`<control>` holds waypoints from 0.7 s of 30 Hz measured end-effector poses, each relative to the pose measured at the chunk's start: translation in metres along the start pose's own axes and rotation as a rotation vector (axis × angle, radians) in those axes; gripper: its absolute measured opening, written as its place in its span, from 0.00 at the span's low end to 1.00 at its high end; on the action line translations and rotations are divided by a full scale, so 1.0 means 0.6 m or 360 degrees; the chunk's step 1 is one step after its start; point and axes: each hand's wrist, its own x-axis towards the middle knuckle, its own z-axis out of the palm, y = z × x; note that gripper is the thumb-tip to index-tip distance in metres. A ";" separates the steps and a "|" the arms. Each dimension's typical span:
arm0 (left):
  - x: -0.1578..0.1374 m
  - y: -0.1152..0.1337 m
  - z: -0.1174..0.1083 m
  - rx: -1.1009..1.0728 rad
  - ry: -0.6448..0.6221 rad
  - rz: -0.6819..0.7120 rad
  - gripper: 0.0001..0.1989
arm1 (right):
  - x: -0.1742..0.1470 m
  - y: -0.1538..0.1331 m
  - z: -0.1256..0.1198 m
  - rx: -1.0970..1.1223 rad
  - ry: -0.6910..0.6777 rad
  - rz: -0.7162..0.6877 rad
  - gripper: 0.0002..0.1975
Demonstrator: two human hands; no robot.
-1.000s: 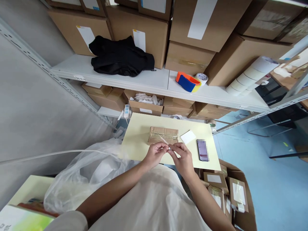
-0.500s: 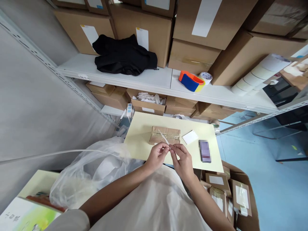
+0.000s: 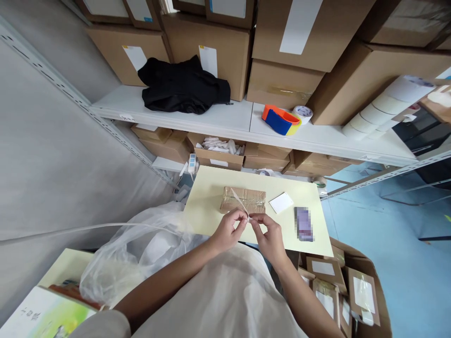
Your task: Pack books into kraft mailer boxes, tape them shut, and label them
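Note:
In front of my body, both hands meet at the fingertips over the table's near edge. My left hand [image 3: 229,230] pinches the lower end of a thin white strip [image 3: 238,199], which looks like paper or a label. My right hand [image 3: 269,238] pinches the same end from the other side. From the fingers the strip slants up and left, across the view of a taped brown cardboard box [image 3: 254,198]. That box lies on the pale yellow table [image 3: 207,180]. To its right are a white card-like pad [image 3: 281,203] and a blurred purple item [image 3: 304,224].
A shelf [image 3: 229,117] behind the table holds cardboard boxes, black clothing [image 3: 186,87], tape rolls [image 3: 387,108] and a coloured band [image 3: 281,119]. Translucent plastic [image 3: 134,253] bulges at the left. A large carton [image 3: 382,300] of small boxes stands at the lower right.
The view has shifted slightly. My fingertips remain together on the strip, and a small pale piece now shows more clearly between them. The box and the pad stay on the table.

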 end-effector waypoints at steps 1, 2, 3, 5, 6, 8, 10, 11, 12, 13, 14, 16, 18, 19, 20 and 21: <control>0.001 -0.001 -0.001 -0.0020 -0.0001 -0.0040 0.11 | 0.001 0.001 0.000 0.0076 -0.0008 0.0029 0.09; 0.002 -0.002 -0.002 -0.0051 -0.0004 -0.0089 0.11 | 0.003 0.003 0.001 0.0164 -0.0017 0.0058 0.09; 0.003 -0.004 -0.005 -0.0094 -0.0012 -0.0142 0.11 | 0.005 0.005 0.000 0.0255 -0.0016 0.0086 0.09; 0.009 -0.008 -0.012 -0.0191 -0.0038 -0.0236 0.12 | 0.010 0.010 -0.003 0.0426 0.0024 0.0152 0.09; 0.012 -0.010 -0.018 -0.0227 -0.0049 -0.0274 0.12 | 0.013 0.014 -0.006 0.0492 0.0057 0.0190 0.09; 0.021 -0.013 -0.033 -0.0246 -0.0050 -0.0334 0.11 | 0.018 0.022 -0.013 0.0571 0.0119 0.0266 0.10; 0.032 -0.016 -0.052 -0.0214 -0.0058 -0.0381 0.11 | 0.023 0.031 -0.022 0.0597 0.0146 0.0330 0.11; 0.037 -0.017 -0.064 -0.0192 -0.0070 -0.0400 0.11 | 0.024 0.036 -0.027 0.0599 0.0160 0.0355 0.11; 0.043 -0.019 -0.078 -0.0163 -0.0087 -0.0417 0.11 | 0.025 0.041 -0.032 0.0600 0.0180 0.0379 0.12; 0.049 -0.021 -0.093 -0.0122 -0.0104 -0.0434 0.10 | 0.026 0.047 -0.038 0.0603 0.0205 0.0402 0.12; 0.055 -0.025 -0.109 -0.0068 -0.0113 -0.0452 0.10 | 0.025 0.053 -0.043 0.0608 0.0236 0.0425 0.12; 0.069 -0.035 -0.146 0.0084 -0.0126 -0.0493 0.09 | 0.023 0.065 -0.055 0.0598 0.0312 0.0475 0.13; 0.086 -0.050 -0.187 0.0291 -0.0175 -0.0545 0.08 | 0.017 0.077 -0.067 0.0546 0.0407 0.0531 0.14; 0.095 -0.058 -0.207 0.0423 -0.0225 -0.0578 0.07 | 0.013 0.082 -0.072 0.0499 0.0469 0.0556 0.15; 0.106 -0.066 -0.225 0.0583 -0.0287 -0.0617 0.06 | 0.009 0.087 -0.077 0.0438 0.0540 0.0574 0.15; 0.119 -0.074 -0.241 0.0776 -0.0334 -0.0641 0.05 | 0.004 0.091 -0.081 0.0373 0.0613 0.0587 0.15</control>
